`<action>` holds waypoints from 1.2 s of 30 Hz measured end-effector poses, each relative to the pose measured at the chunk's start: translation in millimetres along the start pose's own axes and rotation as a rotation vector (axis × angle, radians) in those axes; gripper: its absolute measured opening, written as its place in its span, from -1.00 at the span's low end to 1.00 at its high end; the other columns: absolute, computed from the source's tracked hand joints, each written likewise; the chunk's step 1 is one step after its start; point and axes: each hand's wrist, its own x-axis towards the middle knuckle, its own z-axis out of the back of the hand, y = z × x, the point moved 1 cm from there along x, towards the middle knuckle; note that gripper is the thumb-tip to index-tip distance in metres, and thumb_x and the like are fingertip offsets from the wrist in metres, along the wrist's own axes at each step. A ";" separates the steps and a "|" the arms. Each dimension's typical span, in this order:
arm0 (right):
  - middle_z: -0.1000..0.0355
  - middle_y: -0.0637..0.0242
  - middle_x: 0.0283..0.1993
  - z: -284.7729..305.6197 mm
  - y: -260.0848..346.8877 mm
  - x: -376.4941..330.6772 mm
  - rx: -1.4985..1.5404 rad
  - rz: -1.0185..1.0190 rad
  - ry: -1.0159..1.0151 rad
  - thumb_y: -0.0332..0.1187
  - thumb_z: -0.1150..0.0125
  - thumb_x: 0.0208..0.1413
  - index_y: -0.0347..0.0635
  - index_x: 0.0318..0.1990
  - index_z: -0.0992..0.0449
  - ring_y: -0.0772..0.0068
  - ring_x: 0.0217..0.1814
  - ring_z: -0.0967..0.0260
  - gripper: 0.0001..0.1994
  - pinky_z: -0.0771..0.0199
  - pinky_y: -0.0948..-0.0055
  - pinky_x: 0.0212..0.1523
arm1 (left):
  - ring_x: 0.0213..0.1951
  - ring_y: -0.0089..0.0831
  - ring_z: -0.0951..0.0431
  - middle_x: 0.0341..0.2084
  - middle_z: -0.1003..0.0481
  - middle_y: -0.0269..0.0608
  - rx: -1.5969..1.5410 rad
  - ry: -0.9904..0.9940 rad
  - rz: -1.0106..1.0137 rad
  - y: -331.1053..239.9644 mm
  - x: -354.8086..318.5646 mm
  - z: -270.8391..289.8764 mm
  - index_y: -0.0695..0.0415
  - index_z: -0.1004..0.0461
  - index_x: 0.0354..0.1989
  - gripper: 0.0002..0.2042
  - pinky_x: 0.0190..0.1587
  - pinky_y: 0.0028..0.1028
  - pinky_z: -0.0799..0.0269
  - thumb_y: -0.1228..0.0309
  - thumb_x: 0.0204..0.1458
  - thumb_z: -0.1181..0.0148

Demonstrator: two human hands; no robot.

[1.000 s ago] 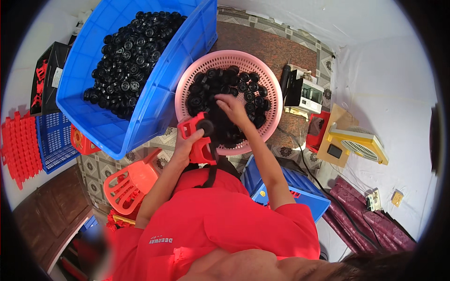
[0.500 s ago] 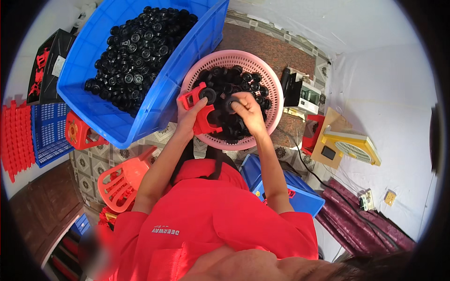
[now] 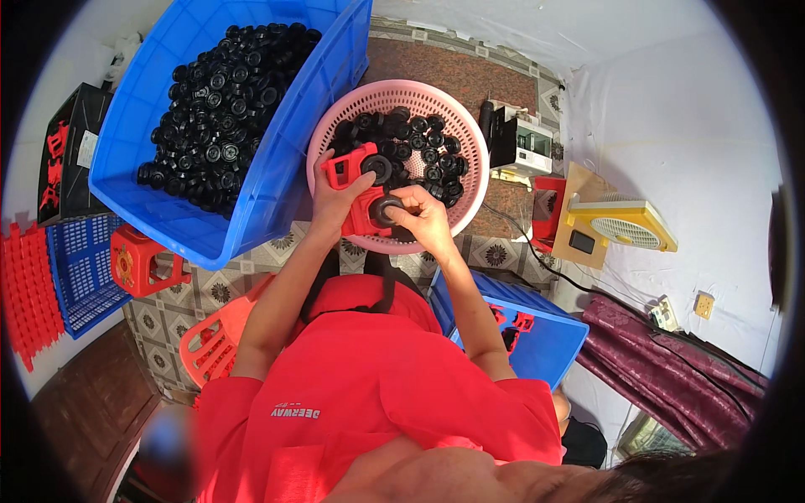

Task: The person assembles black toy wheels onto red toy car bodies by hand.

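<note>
A red toy vehicle body point(image 3: 359, 216) is gripped in my left hand point(image 3: 333, 201), which is closed around its left side. One black wheel point(image 3: 376, 169) sits at the body's upper side, by my left thumb. Pinched in my right hand point(image 3: 426, 223) is a second black wheel point(image 3: 383, 210), pressed against the lower side of the body; whether it is fixed there cannot be seen. Both hands are above the near part of a pink perforated basket point(image 3: 480, 163), where several loose black wheels point(image 3: 430, 155) lie.
A large blue bin point(image 3: 277, 163) heaped with black wheels point(image 3: 220, 121) stands left of the basket. Red stools point(image 3: 138, 261) and a red chair point(image 3: 214, 339) are at left. On the right are a blue crate point(image 3: 549, 348) with red parts, a yellow fan point(image 3: 633, 226) and a cable point(image 3: 545, 260).
My right hand has moved left and down from over the loose wheels, bringing its wheel against the red body. The left hand keeps its hold. The whole view has shifted slightly.
</note>
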 end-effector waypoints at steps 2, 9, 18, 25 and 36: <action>-0.52 0.39 -0.30 -1.4 0.4 -2.2 -0.289 0.052 -0.085 -0.49 -0.28 0.11 -0.28 -0.12 -0.45 0.66 -0.29 -0.42 -0.80 -0.43 0.61 -0.23 | 0.01 -0.33 -0.47 0.04 -0.35 -0.07 0.006 0.016 -0.003 -0.4 2.6 6.2 0.11 0.00 0.30 -0.16 0.01 -0.36 -0.51 0.48 -0.13 -0.45; -0.45 0.46 -0.28 0.1 -24.6 -1.1 0.108 0.094 -0.057 -0.42 -0.32 0.10 -0.22 -0.17 -0.41 0.66 -0.26 -0.37 -0.78 -0.41 0.58 -0.20 | -0.01 -0.31 -0.49 0.03 -0.34 -0.06 -0.124 0.080 0.149 -5.2 3.6 8.7 0.11 0.01 0.31 -0.15 -0.04 -0.33 -0.56 0.47 -0.12 -0.44; -0.45 0.42 -0.26 -4.4 -10.6 -0.9 -0.069 0.084 -0.056 -0.52 -0.38 -0.03 -0.21 -0.15 -0.40 0.66 -0.26 -0.39 -0.70 -0.36 0.64 -0.28 | 0.00 -0.29 -0.48 0.06 -0.33 -0.06 -0.045 0.020 0.096 -2.2 -0.3 5.2 0.08 0.04 0.32 -0.14 -0.04 -0.33 -0.54 0.46 -0.12 -0.44; -0.28 0.16 0.18 -4.3 -11.5 -4.1 0.228 -0.077 0.058 -0.35 -0.33 0.01 -0.20 0.34 -0.09 0.33 0.12 -0.32 -0.26 -0.34 0.37 0.12 | 0.08 -0.31 -0.44 0.13 -0.31 -0.08 -0.075 0.213 0.202 -19.8 -19.2 3.6 0.05 0.14 0.40 0.01 0.07 -0.33 -0.47 0.43 -0.18 -0.50; -0.31 0.18 0.17 -1.3 -6.6 2.0 0.322 -0.116 0.191 -0.48 -0.29 -0.03 -0.21 0.39 -0.07 0.45 0.14 -0.31 -0.22 -0.36 0.43 0.12 | 0.12 -0.36 -0.40 0.10 -0.33 -0.20 0.029 0.241 0.001 -0.6 -43.7 7.4 0.14 -0.10 0.26 -0.10 0.17 -0.34 -0.35 0.54 -0.32 -0.53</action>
